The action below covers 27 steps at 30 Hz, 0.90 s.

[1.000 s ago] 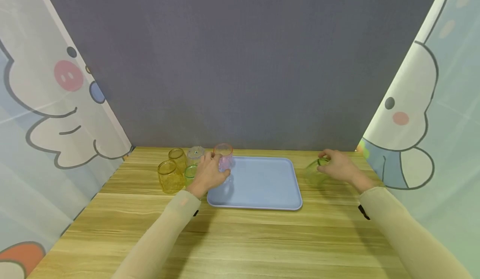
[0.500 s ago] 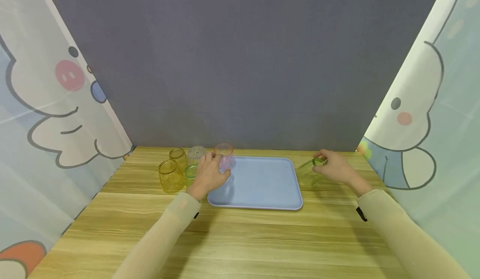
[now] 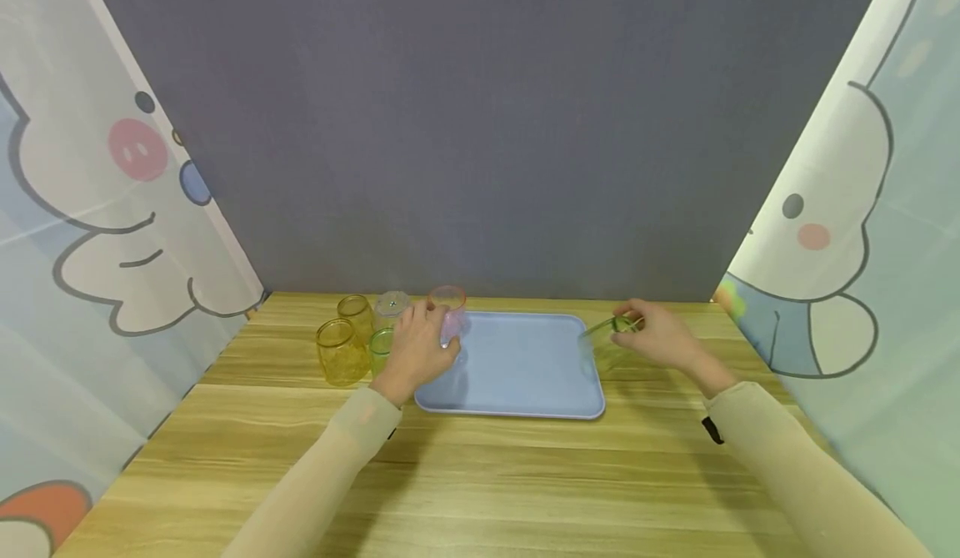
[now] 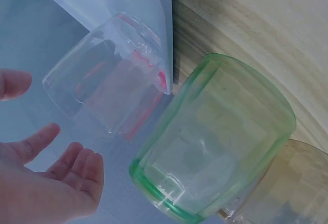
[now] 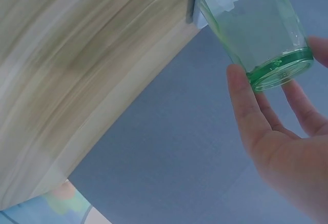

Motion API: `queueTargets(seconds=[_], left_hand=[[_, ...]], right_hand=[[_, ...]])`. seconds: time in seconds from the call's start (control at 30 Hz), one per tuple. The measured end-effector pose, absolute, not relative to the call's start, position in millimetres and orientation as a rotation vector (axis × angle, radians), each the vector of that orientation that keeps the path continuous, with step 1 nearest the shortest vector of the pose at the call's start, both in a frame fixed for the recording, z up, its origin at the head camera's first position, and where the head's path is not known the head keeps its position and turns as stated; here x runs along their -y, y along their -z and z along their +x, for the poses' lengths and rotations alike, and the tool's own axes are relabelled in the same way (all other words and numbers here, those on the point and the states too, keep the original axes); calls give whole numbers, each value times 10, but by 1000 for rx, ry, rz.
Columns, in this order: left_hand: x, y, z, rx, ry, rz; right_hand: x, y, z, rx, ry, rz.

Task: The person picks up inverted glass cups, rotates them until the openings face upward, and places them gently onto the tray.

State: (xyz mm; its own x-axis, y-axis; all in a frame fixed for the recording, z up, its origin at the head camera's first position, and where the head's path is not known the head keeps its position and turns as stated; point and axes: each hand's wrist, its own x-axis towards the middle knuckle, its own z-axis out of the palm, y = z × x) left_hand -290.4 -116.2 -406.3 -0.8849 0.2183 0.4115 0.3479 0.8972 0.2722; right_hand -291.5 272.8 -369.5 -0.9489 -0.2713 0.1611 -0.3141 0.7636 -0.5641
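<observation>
Right grip (image 3: 656, 339): mine; I am pinching one item by its thick ringed end, thumb and fingers touching it around the ring.
Held green cup (image 5: 256, 26): one, transparent; tilting in my fingers, its other end pointing toward the right edge of the tray (image 3: 517, 366); blurring slightly in the head view.
Left grip (image 3: 416, 345): mine; standing fairly wide and holding nothing, thumb spreading from loosely bending fingers, just beside the pink-rimmed cup (image 4: 110, 75).
Pink-rimmed cup: one, clear; standing at the tray's far left corner, my fingers showing apart from it.
Tray: one, light blue, rectangular; lying toward the far edge of the desk (image 3: 480, 475).
Second green cup (image 3: 380, 349): one; standing just outside the tray's left edge, my left grip partly hiding it.
Purple-tinted cup (image 3: 391, 314): one, transparent; standing behind the second green cup, near the desk's far edge.
Yellow cups: two; front one (image 3: 342, 358) standing outermost from the tray, rear one (image 3: 357, 316) standing behind it.
Gray panel (image 3: 487, 124): one; rising behind the desk's far edge.
</observation>
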Motion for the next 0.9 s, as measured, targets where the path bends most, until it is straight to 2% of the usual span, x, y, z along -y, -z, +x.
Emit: queueTargets(seconds=[0.9], left_hand=[[1018,4018,-2784,2594,610,-510]], right_hand=[[-2458,3653,-2802,2837,-1069,496]])
